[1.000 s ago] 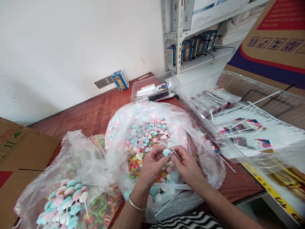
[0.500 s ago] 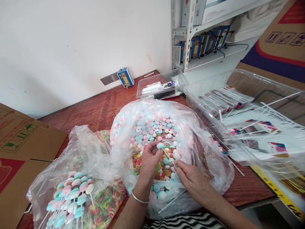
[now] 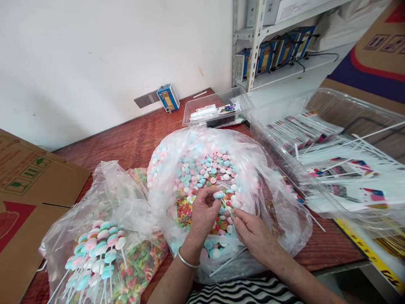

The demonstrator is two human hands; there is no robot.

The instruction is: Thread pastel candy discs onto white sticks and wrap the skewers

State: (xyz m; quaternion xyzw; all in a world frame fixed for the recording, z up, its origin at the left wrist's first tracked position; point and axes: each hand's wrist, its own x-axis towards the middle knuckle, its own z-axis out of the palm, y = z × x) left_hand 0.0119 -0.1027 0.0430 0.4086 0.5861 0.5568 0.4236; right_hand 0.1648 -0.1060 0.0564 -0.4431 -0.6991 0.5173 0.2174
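My left hand (image 3: 203, 211), a metal bangle on its wrist, pinches a blue-and-white disc-shaped candy (image 3: 218, 195) between thumb and fingers. A thin white stick (image 3: 225, 204) runs from the candy down to my right hand (image 3: 255, 234), whose thumb and forefinger are closed on its lower end. Below both hands lies an open clear plastic bag (image 3: 158, 198) full of pink, blue and white candies (image 3: 186, 169), with colourful ring-shaped sweets (image 3: 185, 213) in front. Candies on sticks (image 3: 100, 249) are heaped on another clear bag at the lower left.
A large clear tub (image 3: 303, 173) at right holds white sticks and printed packets. Behind the bag stands a smaller clear tray (image 3: 218, 120). Cardboard boxes (image 3: 60, 177) flank the wooden table (image 3: 126, 141). A blue device (image 3: 168, 98) rests by the wall socket; metal shelving (image 3: 253, 63) stands behind.
Both hands stay over the bag. The candy has tilted flatter and sits a little further right, and less of the stick shows between the hands. The camera view has shifted slightly.
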